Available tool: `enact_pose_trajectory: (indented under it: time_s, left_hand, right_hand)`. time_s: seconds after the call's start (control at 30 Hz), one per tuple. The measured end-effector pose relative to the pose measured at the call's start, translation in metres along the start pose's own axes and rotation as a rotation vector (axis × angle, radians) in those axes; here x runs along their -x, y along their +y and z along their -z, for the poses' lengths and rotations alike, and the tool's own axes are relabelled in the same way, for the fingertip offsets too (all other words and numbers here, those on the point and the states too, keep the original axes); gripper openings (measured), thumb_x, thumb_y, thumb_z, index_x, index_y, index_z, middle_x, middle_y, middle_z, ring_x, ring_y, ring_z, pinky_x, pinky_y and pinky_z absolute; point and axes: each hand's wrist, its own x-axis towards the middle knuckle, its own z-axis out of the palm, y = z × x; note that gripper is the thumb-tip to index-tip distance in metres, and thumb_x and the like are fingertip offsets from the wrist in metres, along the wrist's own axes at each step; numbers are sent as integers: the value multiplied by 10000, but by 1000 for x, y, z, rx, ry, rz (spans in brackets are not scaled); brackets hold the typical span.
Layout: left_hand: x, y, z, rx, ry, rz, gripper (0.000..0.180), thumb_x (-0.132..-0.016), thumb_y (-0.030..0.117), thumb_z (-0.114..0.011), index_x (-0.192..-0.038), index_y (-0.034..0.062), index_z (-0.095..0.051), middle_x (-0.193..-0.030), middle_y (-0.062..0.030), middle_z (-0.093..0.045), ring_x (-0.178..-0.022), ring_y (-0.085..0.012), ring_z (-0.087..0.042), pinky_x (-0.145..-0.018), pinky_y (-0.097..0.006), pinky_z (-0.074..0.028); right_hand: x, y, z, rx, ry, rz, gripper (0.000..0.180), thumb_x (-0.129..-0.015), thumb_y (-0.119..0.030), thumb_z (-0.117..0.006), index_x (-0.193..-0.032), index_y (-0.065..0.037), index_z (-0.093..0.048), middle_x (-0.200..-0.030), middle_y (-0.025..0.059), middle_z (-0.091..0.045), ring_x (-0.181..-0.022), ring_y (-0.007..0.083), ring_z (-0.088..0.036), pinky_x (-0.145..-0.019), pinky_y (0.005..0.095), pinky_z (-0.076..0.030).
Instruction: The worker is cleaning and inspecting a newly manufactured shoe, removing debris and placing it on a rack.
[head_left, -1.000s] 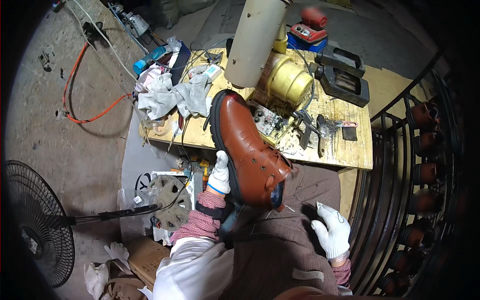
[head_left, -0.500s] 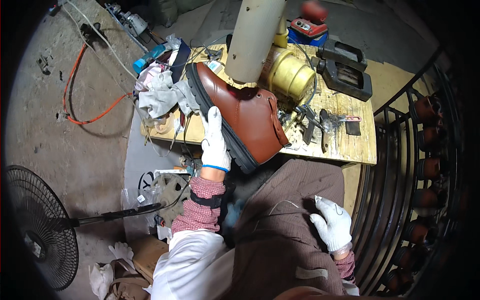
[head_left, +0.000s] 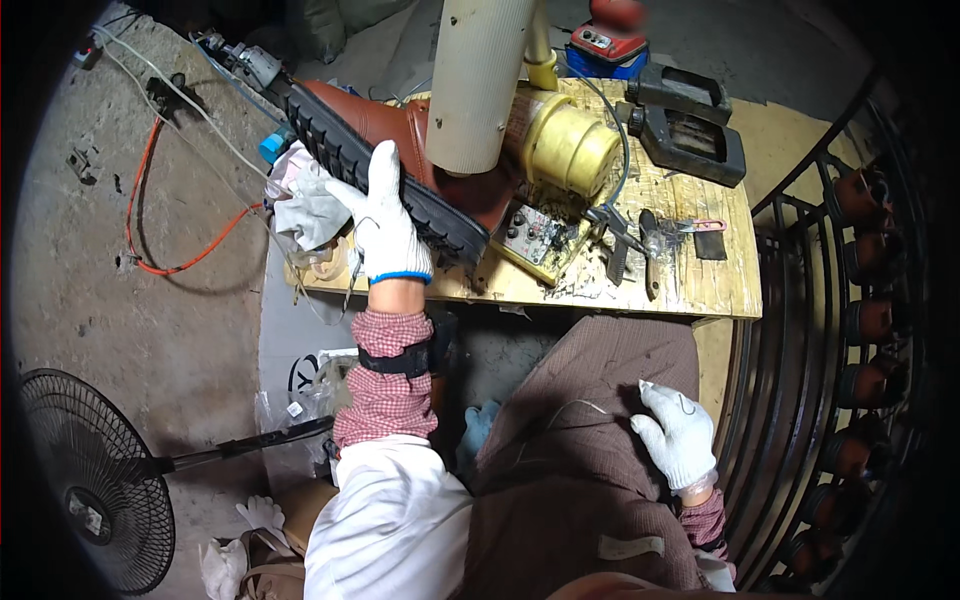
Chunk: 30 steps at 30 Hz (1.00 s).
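Observation:
A reddish-brown leather boot (head_left: 375, 112) with a thick black lugged sole lies tilted on its side above the workbench, toe toward the far left. My left hand (head_left: 390, 230), in a white knitted glove with a blue cuff, holds it at the sole, two digits showing against the tread; any other fingers are hidden. The mouth of a wide, pale pipe (head_left: 475, 100) comes down over the boot's upper and hides part of it. My right hand (head_left: 678, 435), also gloved in white, rests on the brown apron (head_left: 580, 470) over my lap, thumb apart from the fingers, holding nothing visible.
On the wooden bench (head_left: 725, 285) are a yellow cylindrical machine (head_left: 575, 145), a control box (head_left: 530, 235), black trays (head_left: 695, 150), a pink-handled tool (head_left: 710, 226) and grey rags (head_left: 310, 210). A black fan (head_left: 95, 480) stands left; a rack of boots (head_left: 868, 320) stands right.
My left hand has moved the boot toward the far left and tipped it, so more tread shows and the control box is uncovered. My right hand has stayed on the apron.

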Motion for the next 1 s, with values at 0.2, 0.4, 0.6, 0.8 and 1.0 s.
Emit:
enact_pose_trajectory:
  time_s: [0.2,0.4,0.6,0.8,1.0]
  left_hand:
    - [7,9,2,14,21,147,1025,-992,284,-683,-1646,59,74,-1507,-161,-486,-1335,-302,-532,-1080,-433,-472]
    - [53,-9,35,138,65,287,1114,-918,336,-779,-1663,116,19,-1537,-119,-427,-1292,-289,-539,-1044,-463,-501]
    - [86,-3,36,91,36,276,1112,-924,432,-763,-1667,117,3,-1516,-138,-439,-1279,-283,-544,-1042,-439,-496]
    - [78,-44,120,343,-309,565,888,-960,670,-572,-1576,72,-342,-1574,-155,-441,-1418,-346,-474,-1203,-536,-369]
    - [150,-73,116,166,-360,763,1083,-802,836,-596,-1560,95,-378,-1515,-139,-506,-1374,-326,-503,-1167,-509,-416]
  right_hand:
    - [-47,-10,2,-46,96,180,391,-879,-268,-758,-1211,-68,-707,-1214,114,-725,-1071,281,-697,-898,387,-541]
    - [-147,-88,7,110,246,678,438,-839,-181,-707,-1252,-39,-664,-1253,132,-663,-1058,321,-653,-874,407,-515]
    - [-164,-128,9,535,-551,597,365,-788,-234,-722,-1093,-34,-707,-1092,135,-715,-1048,327,-680,-842,428,-541]
    - [-111,-2,0,258,-251,52,294,-870,-366,-713,-1090,-176,-755,-918,141,-739,-895,350,-718,-760,452,-572]
    - [-154,67,-46,519,173,-252,813,-844,-437,-760,-1511,-75,-468,-880,133,-678,-785,320,-686,-692,440,-545]
